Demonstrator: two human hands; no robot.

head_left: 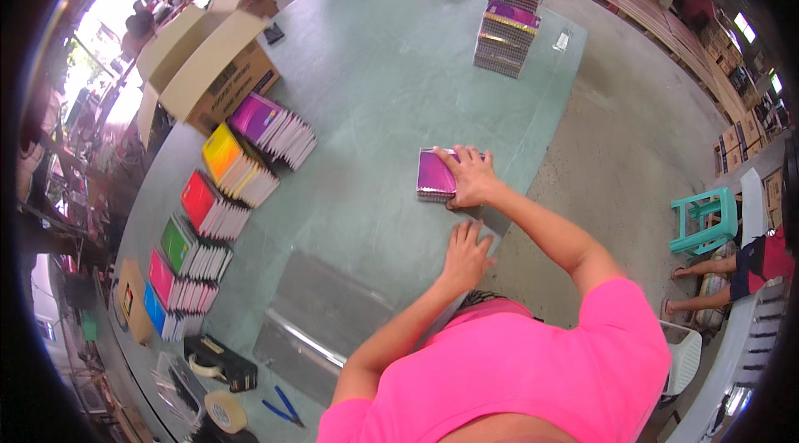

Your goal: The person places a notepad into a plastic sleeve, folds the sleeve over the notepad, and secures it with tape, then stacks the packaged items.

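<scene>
A short stack of purple spiral notebooks (435, 172) lies on the green table, right of its middle. My right hand (474, 179) grips its right side, with fingers over the top cover and the thumb low at the near corner. Nearer to me, my left hand (468, 258) is at the table's edge, fingers apart and nothing in it. Along the left side runs a row of notebook bundles: purple (255, 116), yellow (222, 151), red (200, 200), green (178, 243), pink (161, 275) and blue (155, 307).
A tall notebook stack (508, 31) stands at the far right. An opened carton (220, 68) is at the far left. Near left lie a black tape dispenser (220, 362), a tape roll (225, 411), blue-handled pliers (284, 406) and a dark sheet (320, 301). A teal stool (704, 221) stands beyond the table.
</scene>
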